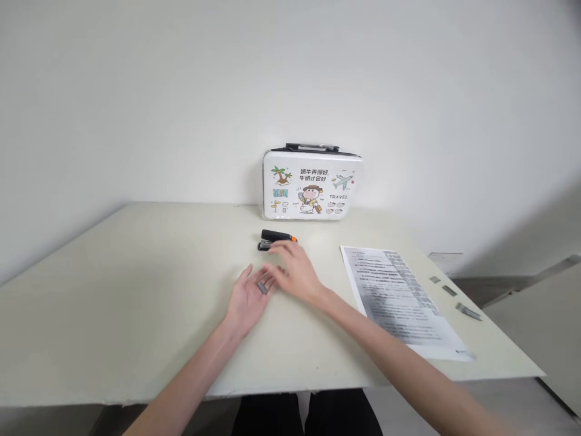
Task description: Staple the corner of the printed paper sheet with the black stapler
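Observation:
On the upturned palm of my left hand (249, 298), near the fingers, rests a small grey staple strip (262, 287). The fingers of that hand are spread out. My right hand (295, 269) hovers just above and to the right of it, fingers apart and slightly curved, with nothing visible in them. Just beyond both hands lies a black stapler (275, 236) with an orange end, partly hidden by my right fingers.
A white case (311, 188) with cartoon prints stands against the wall. A printed sheet (399, 303) lies on the table (113, 303) at the right. Several grey staple strips (449, 290) are by the right edge.

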Demonstrator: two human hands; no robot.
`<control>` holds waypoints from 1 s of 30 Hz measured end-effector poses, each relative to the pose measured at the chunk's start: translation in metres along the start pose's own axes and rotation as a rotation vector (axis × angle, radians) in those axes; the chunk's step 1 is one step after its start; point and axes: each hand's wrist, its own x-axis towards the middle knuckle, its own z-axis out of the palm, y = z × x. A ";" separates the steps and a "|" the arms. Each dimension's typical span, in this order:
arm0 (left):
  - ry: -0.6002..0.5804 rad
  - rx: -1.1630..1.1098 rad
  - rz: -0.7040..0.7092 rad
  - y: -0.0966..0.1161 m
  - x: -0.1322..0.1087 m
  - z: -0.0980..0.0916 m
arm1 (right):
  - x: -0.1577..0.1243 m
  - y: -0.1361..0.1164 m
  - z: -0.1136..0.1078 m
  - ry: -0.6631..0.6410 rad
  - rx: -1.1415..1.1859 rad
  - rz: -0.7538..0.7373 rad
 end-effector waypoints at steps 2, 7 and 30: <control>-0.056 0.059 -0.024 -0.001 0.000 -0.002 | -0.018 -0.022 -0.006 -0.105 -0.046 -0.082; -0.193 0.206 -0.100 -0.010 -0.002 0.001 | -0.049 -0.036 -0.021 -0.172 -0.168 -0.142; -0.364 1.038 0.121 -0.045 -0.047 0.031 | -0.241 0.148 -0.235 0.149 -0.835 0.643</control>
